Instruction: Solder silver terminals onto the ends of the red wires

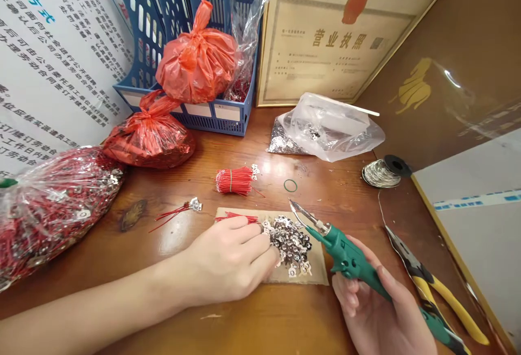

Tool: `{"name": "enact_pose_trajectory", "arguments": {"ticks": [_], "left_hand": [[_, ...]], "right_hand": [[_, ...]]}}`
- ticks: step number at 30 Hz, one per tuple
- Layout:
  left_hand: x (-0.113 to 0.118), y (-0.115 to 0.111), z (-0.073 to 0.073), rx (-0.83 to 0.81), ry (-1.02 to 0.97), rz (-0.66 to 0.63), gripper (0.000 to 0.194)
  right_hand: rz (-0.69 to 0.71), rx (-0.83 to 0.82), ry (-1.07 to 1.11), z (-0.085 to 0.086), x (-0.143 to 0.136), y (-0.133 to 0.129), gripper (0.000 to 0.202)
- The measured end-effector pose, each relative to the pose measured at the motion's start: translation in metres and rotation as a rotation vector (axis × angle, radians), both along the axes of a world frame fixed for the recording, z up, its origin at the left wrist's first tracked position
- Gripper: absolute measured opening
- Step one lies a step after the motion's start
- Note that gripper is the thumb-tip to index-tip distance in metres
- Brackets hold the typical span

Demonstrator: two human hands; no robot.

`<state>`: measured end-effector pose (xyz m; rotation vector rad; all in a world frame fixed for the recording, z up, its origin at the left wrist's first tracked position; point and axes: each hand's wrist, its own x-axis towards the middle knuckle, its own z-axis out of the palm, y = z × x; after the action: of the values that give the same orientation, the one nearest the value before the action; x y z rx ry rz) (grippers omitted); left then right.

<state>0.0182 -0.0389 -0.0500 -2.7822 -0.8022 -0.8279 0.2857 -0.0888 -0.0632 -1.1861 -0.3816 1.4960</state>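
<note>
My right hand [376,300] is wrapped round a green soldering gun [345,257], whose metal tip points up and left above the pile. My left hand [234,257] is closed, with its curled fingers at the left edge of a heap of small metal terminals [291,241]; what its fingertips hold is hidden. Under the heap lies a piece of brown cardboard [319,273]. Several short red wires [236,216] rest on the cardboard just behind my left hand. Farther back is a banded bundle of red wires [234,180], with metal terminals at its right end.
Finished-looking wires with terminals [179,211] lie at left, near a large clear bag [61,203]. Red bags [197,64], a blue file rack [220,113] and a plastic bag of metal parts [321,127] stand behind. Right are a solder spool [382,171], pliers [427,279] and a green rubber band [290,185].
</note>
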Motion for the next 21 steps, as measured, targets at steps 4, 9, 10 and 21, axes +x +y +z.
{"name": "enact_pose_trajectory", "arguments": {"ticks": [4, 9, 10, 21], "left_hand": [[-0.020, -0.011, 0.011, 0.020, 0.029, 0.004, 0.012], [-0.029, -0.022, 0.002, -0.092, 0.020, 0.018, 0.019], [-0.029, -0.022, -0.001, -0.122, 0.007, 0.025, 0.018], [-0.031, -0.020, -0.008, -0.343, -0.094, 0.081, 0.016]], "right_hand": [[0.015, -0.004, 0.008, -0.003, 0.002, -0.002, 0.044], [0.023, 0.002, 0.032, -0.005, 0.004, -0.004, 0.041], [0.018, 0.003, 0.029, -0.005, 0.004, -0.004, 0.041], [0.016, 0.029, 0.011, -0.004, 0.001, -0.002, 0.039]]}}
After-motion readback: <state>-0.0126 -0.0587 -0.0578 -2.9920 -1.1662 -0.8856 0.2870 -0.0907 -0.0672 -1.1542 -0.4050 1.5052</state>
